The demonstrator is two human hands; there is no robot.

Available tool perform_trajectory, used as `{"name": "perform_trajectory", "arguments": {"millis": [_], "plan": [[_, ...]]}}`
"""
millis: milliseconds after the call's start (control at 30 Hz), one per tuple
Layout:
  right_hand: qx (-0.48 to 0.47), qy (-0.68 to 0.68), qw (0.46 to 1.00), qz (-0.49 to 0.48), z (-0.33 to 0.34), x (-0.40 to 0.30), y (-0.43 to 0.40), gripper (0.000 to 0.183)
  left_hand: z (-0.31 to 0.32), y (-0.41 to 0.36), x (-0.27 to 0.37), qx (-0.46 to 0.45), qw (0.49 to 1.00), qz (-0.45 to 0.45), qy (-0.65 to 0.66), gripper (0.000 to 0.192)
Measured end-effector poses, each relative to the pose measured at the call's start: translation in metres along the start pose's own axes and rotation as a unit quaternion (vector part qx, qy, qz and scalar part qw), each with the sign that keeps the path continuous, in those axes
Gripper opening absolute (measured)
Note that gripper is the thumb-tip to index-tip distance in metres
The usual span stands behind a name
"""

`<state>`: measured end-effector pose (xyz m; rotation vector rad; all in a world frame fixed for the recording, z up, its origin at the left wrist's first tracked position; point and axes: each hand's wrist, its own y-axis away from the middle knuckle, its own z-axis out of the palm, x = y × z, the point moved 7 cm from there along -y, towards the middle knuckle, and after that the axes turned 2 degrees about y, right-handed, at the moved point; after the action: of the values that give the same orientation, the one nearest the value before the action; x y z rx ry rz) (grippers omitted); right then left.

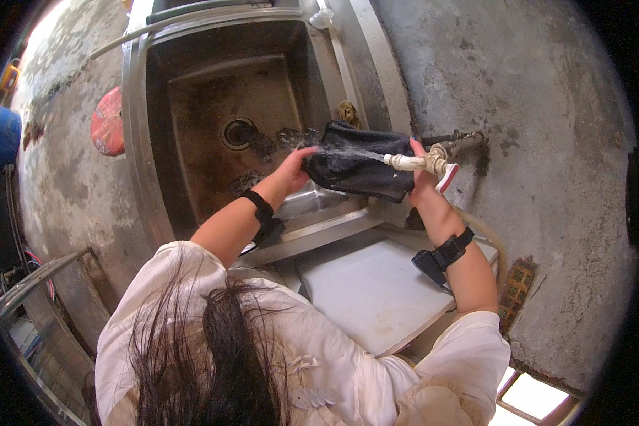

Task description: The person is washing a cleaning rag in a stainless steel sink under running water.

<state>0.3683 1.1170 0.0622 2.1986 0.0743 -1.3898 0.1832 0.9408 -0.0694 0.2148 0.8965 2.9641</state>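
Note:
A dark, wet-looking cloth [364, 173] is stretched between my two hands over the right side of a stainless steel sink [229, 181]. My left hand [298, 169] grips its left end, thumb along the top edge. At its right end my right hand [421, 173] holds the edge, partly hidden behind the tap. Water sprays leftward from the white spout of a wall tap [431, 161] onto the cloth and past it into the basin. The tap's lever has a red strip. Each of my forearms wears a black strap.
A drain [238, 133] lies in the basin floor. A yellowish-brown lump [347, 113] rests on the sink's right ledge. Near me stands a white board or tabletop [378, 293]. A red round object [108, 122] is left of the sink, a blue barrel [2, 137] farther left.

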Motion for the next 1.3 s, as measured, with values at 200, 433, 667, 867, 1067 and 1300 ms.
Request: {"name": "perform_trajectory", "arguments": {"millis": [200, 433, 667, 867, 1067, 1300], "plan": [[0.001, -0.085, 0.995, 0.045, 0.045, -0.047, 0.04, 0.051, -0.039, -0.002, 0.024, 0.028, 0.998, 0.038, -0.041, 0.032], [-0.01, -0.146, 0.984, 0.099, 0.048, -0.036, 0.037, 0.046, -0.062, -0.01, 0.039, 0.132, 0.983, 0.1, -0.078, 0.058], [-0.112, -0.228, 0.949, 0.185, 0.077, -0.042, 0.058, 0.042, -0.109, -0.019, 0.052, 0.233, 0.961, 0.113, -0.096, 0.061], [-0.281, -0.268, 0.913, 0.125, 0.119, -0.088, 0.098, 0.041, -0.074, 0.021, 0.059, 0.369, 0.885, 0.056, -0.28, 0.046], [-0.315, -0.28, 0.901, 0.102, 0.119, -0.09, 0.098, 0.045, 0.042, 0.049, 0.033, 0.005, 0.911, 0.177, -0.373, 0.021], [-0.327, -0.279, 0.897, 0.103, 0.125, -0.098, 0.103, 0.047, 0.129, 0.111, 0.033, -0.108, 0.773, 0.405, -0.476, 0.028]]}}
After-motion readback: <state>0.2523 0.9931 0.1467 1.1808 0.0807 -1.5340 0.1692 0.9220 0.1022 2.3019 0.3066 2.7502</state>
